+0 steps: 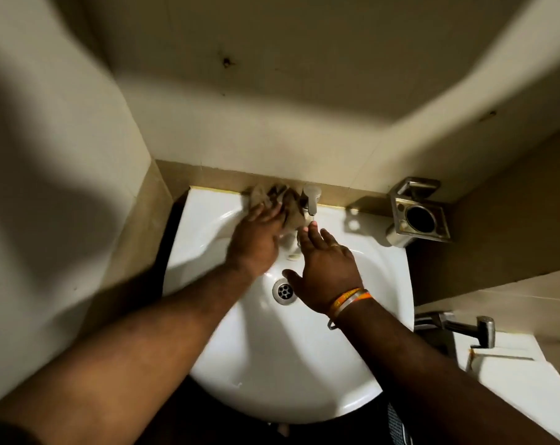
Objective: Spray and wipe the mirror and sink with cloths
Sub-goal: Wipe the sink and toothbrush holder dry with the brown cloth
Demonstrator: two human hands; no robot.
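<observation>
**Sink being wiped behind the tap, seen from above**

Sink (291, 364), white and round-fronted, fills the middle of the head view, its back edge against a tan tiled ledge. A crumpled brownish cloth (273, 200) lies on the sink's back edge, just left of the chrome tap (311, 200). The left hand (256, 242) presses down on the cloth with its fingers fairly straight, though blur hides the exact hold. The right hand (326, 271) is spread wide and holds nothing, hovering over the basin between the tap's spout and the drain (284, 291); an orange band (349, 301) circles its wrist. A metal holder (418, 216) is fixed to the wall beyond the sink's back right corner. No mirror or spray bottle is in view.

To wipe well here, the cloth probably wants firm, flat pressure along the back edge and around the tap's base, with the free hand kept out of its path.
</observation>
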